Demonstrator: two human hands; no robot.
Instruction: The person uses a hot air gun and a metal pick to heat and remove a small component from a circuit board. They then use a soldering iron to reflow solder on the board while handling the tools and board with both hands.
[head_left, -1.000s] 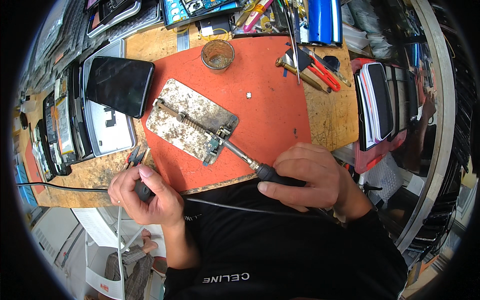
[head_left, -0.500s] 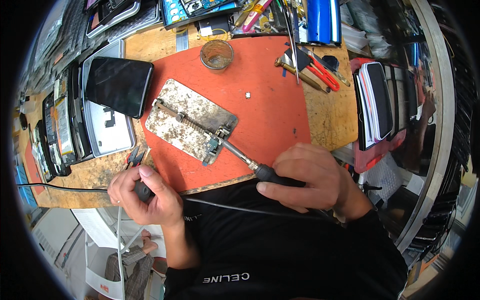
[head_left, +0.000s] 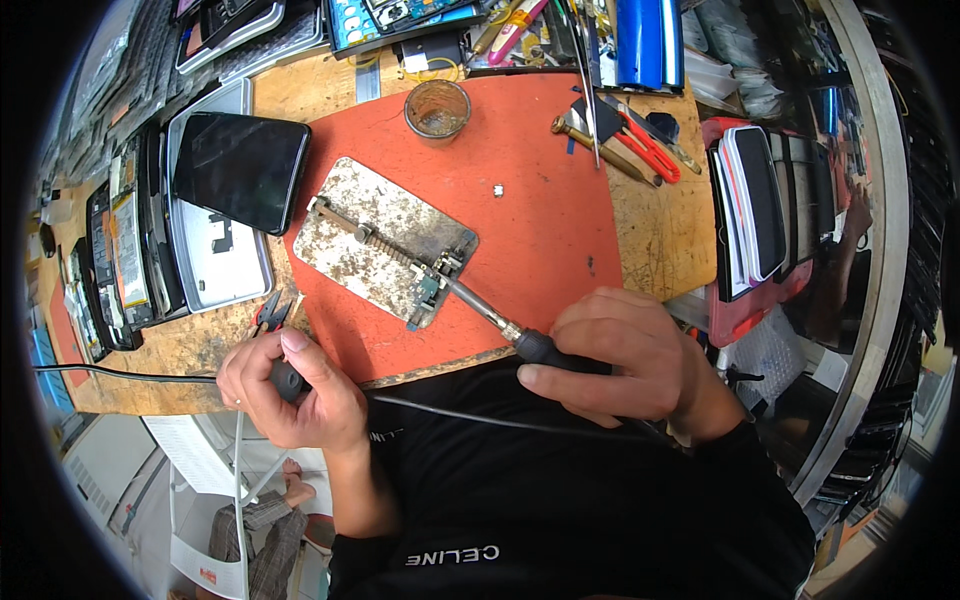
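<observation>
My right hand point(head_left: 635, 350) is closed around the black handle of a soldering iron point(head_left: 478, 302). The iron's metal end reaches up and left to a small circuit board point(head_left: 430, 287), which is held at the lower right end of a stained metal board holder point(head_left: 385, 225); the exact tip contact is too small to make out. At the table's front edge, my left hand point(head_left: 305, 395) has its fingers curled round a dark rounded piece point(head_left: 287, 380) on a black cord. Its kind is unclear, and my fingers partly cover it.
Under the holder lies a red mat point(head_left: 540, 235), with a small chip point(head_left: 498, 190) and a stained cup point(head_left: 437, 110). A black phone point(head_left: 240, 170) rests on a tray at left. Red-handled pliers point(head_left: 650, 148) and other tools are at upper right. Cords cross near my lap.
</observation>
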